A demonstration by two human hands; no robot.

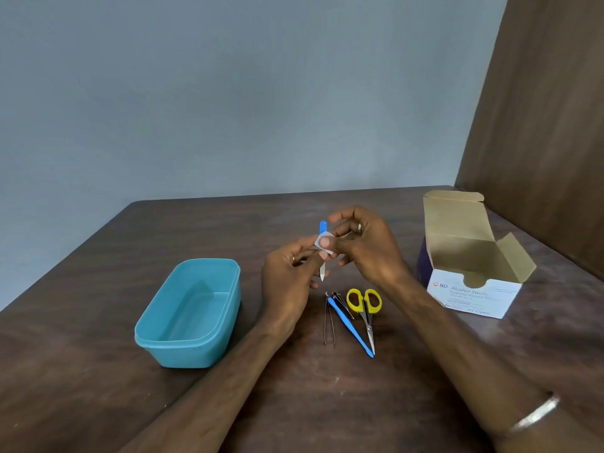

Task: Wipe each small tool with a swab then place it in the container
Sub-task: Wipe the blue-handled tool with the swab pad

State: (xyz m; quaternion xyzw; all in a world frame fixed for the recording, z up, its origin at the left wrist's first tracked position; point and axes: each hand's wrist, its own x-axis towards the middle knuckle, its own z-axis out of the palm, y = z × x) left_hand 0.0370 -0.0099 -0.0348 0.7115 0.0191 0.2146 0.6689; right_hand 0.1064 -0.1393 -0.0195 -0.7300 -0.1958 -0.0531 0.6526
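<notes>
Clearly, the open box [470, 286] reads "BD Alcohol Swabs". Above the table [98, 371], the left hand [287, 279] pinches a blue-handled tool [323, 228], and the right hand [366, 246] presses a white swab [322, 238] around it. The teal container [188, 315] stands left of both hands.

Looks like a plain room at home or a small office, hard to say which: dark wooden table [98, 371] pushed against a bare grey-blue wall [228, 93] (brown wood panel [539, 125] right of the table).
</notes>
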